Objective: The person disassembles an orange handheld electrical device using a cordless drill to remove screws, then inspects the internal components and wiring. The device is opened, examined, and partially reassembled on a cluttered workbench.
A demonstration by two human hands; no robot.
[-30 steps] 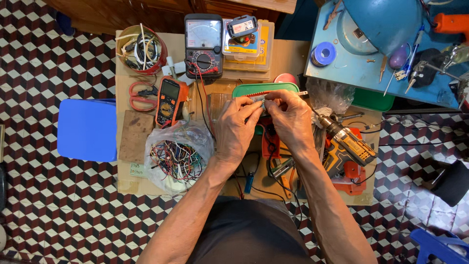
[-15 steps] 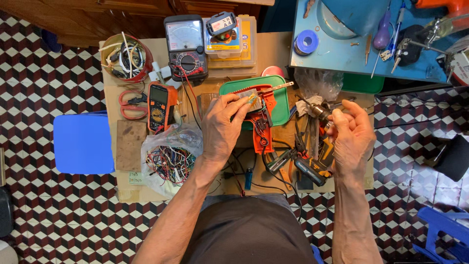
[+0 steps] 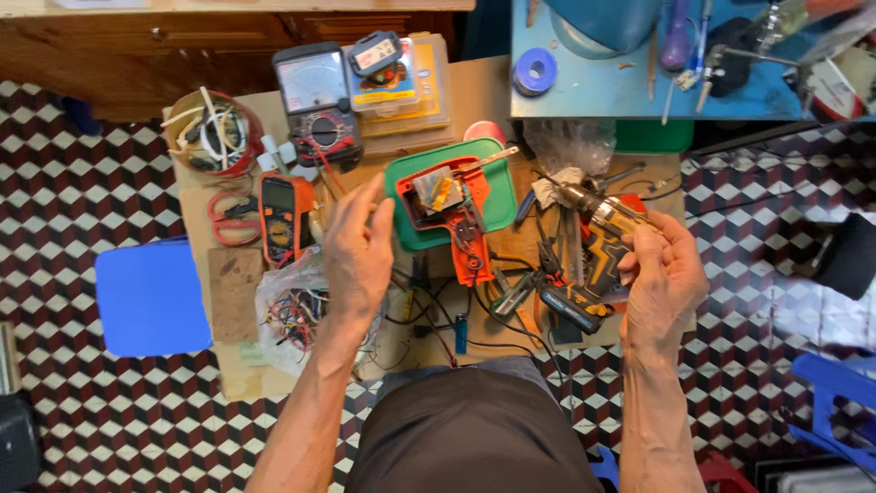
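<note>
An opened orange power-tool housing (image 3: 449, 212), its inner parts showing, lies on a green tray (image 3: 497, 196) at the middle of the low wooden table (image 3: 474, 96). My left hand (image 3: 359, 251) hovers just left of the housing with its fingers apart and nothing in it. On the right lies a yellow and black cordless drill (image 3: 593, 251), chuck pointing up-left. My right hand (image 3: 664, 274) is at the drill's rear, with its fingers curled around the body.
An analog meter (image 3: 315, 91), an orange digital multimeter (image 3: 285, 217), red scissors (image 3: 228, 210), a bowl of cables (image 3: 212, 132) and a bag of wires (image 3: 292, 310) crowd the left. A blue stool (image 3: 151, 297) stands left; a blue bench (image 3: 602, 91) with tools stands back right.
Both hands have left the orange housing. My right hand moved right to the cordless drill. My left hand pulled back to the left and opened.
</note>
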